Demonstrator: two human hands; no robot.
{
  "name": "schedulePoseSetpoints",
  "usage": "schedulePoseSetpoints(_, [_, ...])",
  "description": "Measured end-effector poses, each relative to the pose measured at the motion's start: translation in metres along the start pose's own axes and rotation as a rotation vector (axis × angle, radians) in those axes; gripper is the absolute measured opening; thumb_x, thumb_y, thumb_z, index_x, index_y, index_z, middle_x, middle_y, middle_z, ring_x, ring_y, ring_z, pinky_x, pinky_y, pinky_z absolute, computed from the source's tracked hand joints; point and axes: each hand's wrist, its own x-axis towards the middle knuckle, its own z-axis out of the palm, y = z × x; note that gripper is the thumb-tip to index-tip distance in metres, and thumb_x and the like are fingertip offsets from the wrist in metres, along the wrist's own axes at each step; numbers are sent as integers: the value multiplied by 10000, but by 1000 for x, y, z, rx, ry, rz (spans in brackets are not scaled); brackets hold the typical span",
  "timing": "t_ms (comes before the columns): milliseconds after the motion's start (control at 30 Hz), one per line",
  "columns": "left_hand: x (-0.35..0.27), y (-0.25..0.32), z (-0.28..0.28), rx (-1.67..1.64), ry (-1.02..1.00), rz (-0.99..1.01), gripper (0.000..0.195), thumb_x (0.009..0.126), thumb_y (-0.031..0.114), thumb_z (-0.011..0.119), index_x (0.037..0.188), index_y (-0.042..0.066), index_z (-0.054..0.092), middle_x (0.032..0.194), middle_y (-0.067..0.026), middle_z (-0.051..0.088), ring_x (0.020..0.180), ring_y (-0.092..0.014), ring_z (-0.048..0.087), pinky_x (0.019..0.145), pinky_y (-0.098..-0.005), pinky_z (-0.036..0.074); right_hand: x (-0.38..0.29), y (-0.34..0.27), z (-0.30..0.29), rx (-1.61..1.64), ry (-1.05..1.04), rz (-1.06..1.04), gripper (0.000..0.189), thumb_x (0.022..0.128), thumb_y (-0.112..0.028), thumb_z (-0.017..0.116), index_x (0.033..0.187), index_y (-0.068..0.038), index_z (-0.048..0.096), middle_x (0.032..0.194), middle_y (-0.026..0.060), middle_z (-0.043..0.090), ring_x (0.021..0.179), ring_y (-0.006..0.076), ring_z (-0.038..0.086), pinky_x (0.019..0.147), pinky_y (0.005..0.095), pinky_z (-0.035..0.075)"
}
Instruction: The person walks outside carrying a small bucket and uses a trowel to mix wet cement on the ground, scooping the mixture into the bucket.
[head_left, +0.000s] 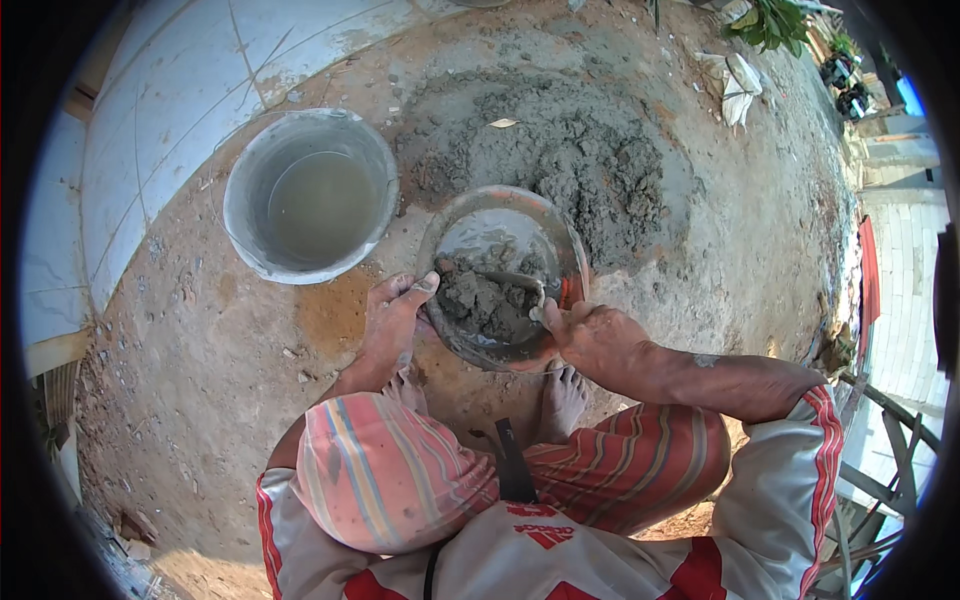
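Note:
Between my bare feet stands an orange bucket (576, 289) smeared with grey mortar. My left hand (397, 311) grips its rim on the left side, thumb on top. In my right hand (592, 334), at the right side of the bucket, is the handle of a trowel (517, 279). The trowel's blade lies inside the bucket, largely covered by wet mortar (484, 304). Behind the lump, a thin wet layer coats the bucket's inner wall. A heap of mortar (577, 150) spreads over the ground just beyond the bucket.
A grey pail (247, 247) with murky water (322, 202) stands to the left. Beyond it runs a pale tiled floor edge (180, 112). A dry leaf (503, 122) lies on the heap. A torn white sack (739, 90) and a green plant (772, 26) are at the far right.

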Motion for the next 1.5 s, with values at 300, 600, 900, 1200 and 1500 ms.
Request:
schedulePoseSetpoints(300, [5, -16, -21, 12, 41, 45, 233, 852, 251, 650, 740, 54, 594, 659, -17, 566, 559, -107, 558, 505, -263, 489, -73, 69, -34, 612, 308, 268, 559, 792, -83, 615, 1321, -40, 440, 903, 170, 640, 801, 245, 655, 712, 375, 521])
schedulePoseSetpoints(600, [0, -29, -27, -90, -13, 42, 133, 846, 152, 655, 858, 23, 620, 727, -41, 617, 566, -133, 604, 470, -269, 530, -44, 81, 122, 1795, 381, 541, 460, 822, -146, 659, 1247, -39, 518, 695, -17, 499, 571, 83, 477, 496, 258, 400])
schedulePoseSetpoints(900, [2, -23, -25, -90, -7, 36, 107, 861, 137, 633, 840, 33, 616, 732, -60, 633, 579, -150, 627, 475, -313, 556, 89, 110, 151, 2056, 690, 374, 225, 790, -212, 702, 880, -45, 581, 659, 4, 526, 511, 101, 495, 433, 270, 391])
schedulePoseSetpoints(1200, [8, -25, -25, -95, 18, 69, 90, 865, 124, 623, 811, 56, 600, 702, -68, 637, 559, -164, 629, 460, -316, 550, 88, 104, 158, 2182, 777, 263, 234, 792, -197, 697, 914, -49, 564, 673, 5, 533, 511, 90, 501, 431, 263, 410])
schedulePoseSetpoints(1500, [5, -22, -27, -87, 8, 27, 113, 859, 133, 632, 810, 38, 596, 687, -52, 610, 558, -150, 616, 461, -301, 551, 3, 107, 128, 1804, 781, 409, 450, 787, -228, 714, 1149, -5, 565, 839, -6, 549, 739, 92, 489, 642, 264, 421])
